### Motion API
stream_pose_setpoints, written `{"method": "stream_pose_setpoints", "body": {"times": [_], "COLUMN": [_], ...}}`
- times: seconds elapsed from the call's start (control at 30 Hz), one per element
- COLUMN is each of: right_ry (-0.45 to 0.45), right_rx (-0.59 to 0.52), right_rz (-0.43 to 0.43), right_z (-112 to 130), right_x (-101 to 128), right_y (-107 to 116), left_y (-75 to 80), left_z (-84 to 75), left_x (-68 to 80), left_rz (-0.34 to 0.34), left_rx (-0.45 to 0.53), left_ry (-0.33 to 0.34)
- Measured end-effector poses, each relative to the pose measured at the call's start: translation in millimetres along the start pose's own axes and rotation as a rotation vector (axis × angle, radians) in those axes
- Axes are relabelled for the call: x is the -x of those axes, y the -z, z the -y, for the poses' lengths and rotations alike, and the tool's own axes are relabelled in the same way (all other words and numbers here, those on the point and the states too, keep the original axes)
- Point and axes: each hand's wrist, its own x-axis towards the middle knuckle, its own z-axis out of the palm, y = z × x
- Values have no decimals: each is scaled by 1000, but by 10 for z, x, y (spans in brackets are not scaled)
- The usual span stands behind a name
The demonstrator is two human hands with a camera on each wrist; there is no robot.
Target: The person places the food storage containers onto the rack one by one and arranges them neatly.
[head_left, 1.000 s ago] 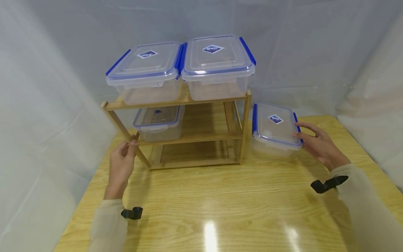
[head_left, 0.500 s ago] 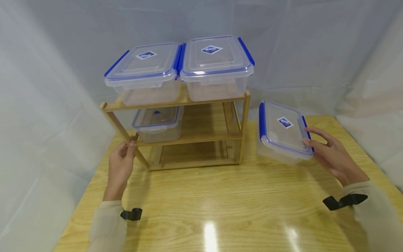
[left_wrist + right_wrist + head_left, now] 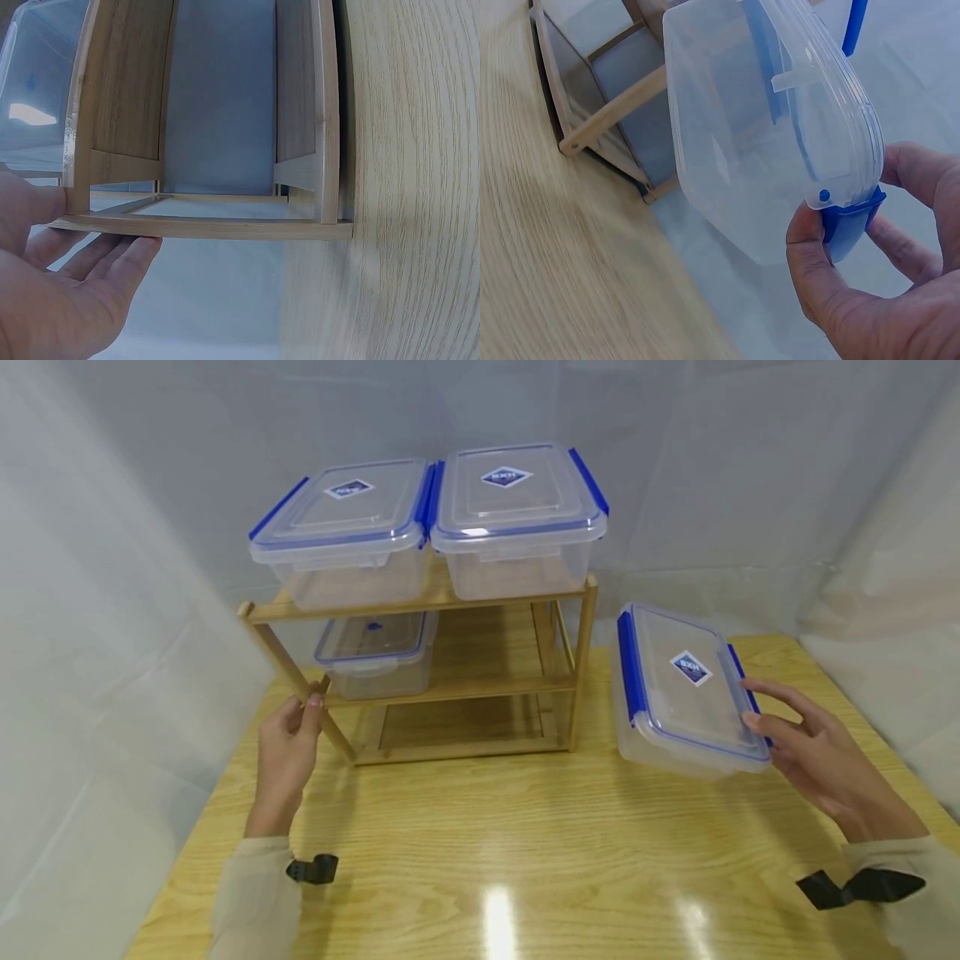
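Note:
In the head view, my right hand (image 3: 832, 764) pinches the right edge of a clear plastic food container (image 3: 693, 702) with blue side clips and a diamond-shaped label on its lid. Thumb and fingers close over the blue clip (image 3: 847, 225) in the right wrist view, where the container (image 3: 727, 142) hangs tilted above the wooden surface. My left hand (image 3: 288, 752) grips the left front post of a wooden shelf rack (image 3: 480, 685), at the height of its middle shelf. Seen from the left wrist, the thumb and fingers (image 3: 131, 262) lie on either side of that post.
Two larger lidded containers, a left one (image 3: 360, 510) and a right one (image 3: 521, 497), stand side by side on the rack's top. A smaller container (image 3: 378, 656) sits at the left of the middle shelf. The wooden table (image 3: 450, 835) is bordered by pale sheets (image 3: 675, 443).
My right hand has drawn the container toward me and to the right, turning it and tipping its lid. My left hand has stayed on the rack's post.

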Motion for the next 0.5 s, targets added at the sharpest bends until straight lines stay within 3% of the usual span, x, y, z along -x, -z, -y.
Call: {"method": "stream_pose_setpoints", "body": {"times": [0.5], "right_ry": [21], "right_rx": [-27], "right_rz": [62], "right_z": [32], "right_x": [259], "right_y": [-138], "left_y": [-6], "left_z": [16], "left_x": [-22], "left_rz": [-14], "left_rx": [-3], "left_ry": [20]}}
